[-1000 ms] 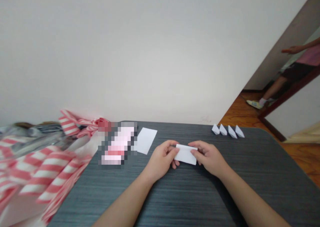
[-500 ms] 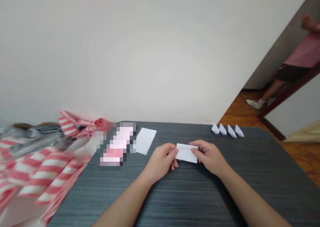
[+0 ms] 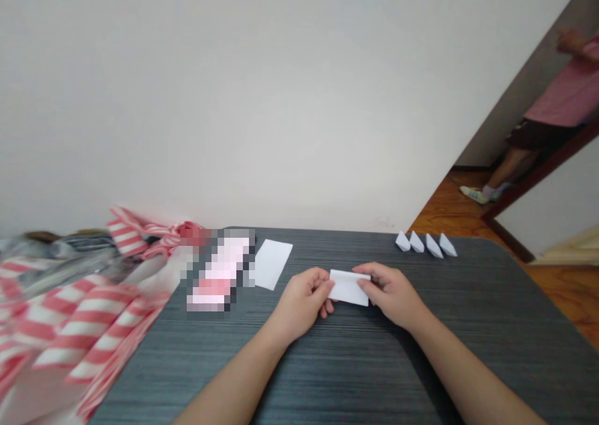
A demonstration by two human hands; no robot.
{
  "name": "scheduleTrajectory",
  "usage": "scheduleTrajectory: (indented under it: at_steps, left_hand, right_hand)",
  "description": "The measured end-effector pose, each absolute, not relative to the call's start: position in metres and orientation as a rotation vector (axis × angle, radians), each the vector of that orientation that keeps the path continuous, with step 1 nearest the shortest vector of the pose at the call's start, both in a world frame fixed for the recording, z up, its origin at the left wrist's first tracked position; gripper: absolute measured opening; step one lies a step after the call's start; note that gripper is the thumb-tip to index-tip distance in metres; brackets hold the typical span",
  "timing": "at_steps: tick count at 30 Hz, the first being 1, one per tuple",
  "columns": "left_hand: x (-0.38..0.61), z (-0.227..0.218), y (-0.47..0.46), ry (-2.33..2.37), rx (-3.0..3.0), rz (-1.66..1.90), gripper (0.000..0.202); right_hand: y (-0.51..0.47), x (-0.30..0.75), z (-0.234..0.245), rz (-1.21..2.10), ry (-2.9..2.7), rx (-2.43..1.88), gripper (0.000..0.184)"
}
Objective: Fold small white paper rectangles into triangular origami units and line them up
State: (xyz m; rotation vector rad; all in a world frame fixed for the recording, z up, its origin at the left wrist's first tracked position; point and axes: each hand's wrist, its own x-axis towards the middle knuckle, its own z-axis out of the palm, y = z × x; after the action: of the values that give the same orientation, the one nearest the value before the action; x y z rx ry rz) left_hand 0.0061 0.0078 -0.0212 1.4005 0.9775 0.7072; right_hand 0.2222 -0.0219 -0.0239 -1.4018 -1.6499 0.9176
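Leftmost, a heap of pink-and-white striped cloth (image 3: 79, 312) spills over the table's left corner, with a blurred grey fabric (image 3: 60, 266) behind it. Next along, a pale pink-and-white object (image 3: 218, 275) lies on the dark wood-grain table (image 3: 374, 375); it is pixelated, so it may be a packet, but that is hard to say. Just right of it sits a loose white paper sheet (image 3: 274, 264), flat and angled.

Centre: the left hand (image 3: 302, 297) pinches the left end of a folded white paper strip (image 3: 349, 286) between thumb and fingers. The right hand (image 3: 390, 294) grips the opposite end the same way, so the strip spans the small gap between them, low over the table, both hands closed on it and forearms resting toward the near edge.

Farther right, near the far edge, four small folded paper boats (image 3: 425, 245) stand in a row, just beside one another, well apart from the hands. Beyond the table, past a dark red-brown door frame (image 3: 533, 175), a person (image 3: 561, 94) in a pink shirt and dark shorts stands on a wooden floor (image 3: 449, 206) — one arm raised.
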Motion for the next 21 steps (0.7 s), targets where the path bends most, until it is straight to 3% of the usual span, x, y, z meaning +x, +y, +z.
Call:
scheduleTrajectory:
  at_steps: [11,21]
  left_hand:
    - [0.007,-0.001,0.0,0.997,1.667,0.58,0.026]
    - [0.008,-0.003,0.0,0.998,1.715,0.562,0.024]
  right_hand:
    - [-0.022,0.209,-0.006,0.896,-1.827,-1.312,0.015]
    - [-0.02,0.206,-0.005,0.805,-1.869,-1.347,0.019]
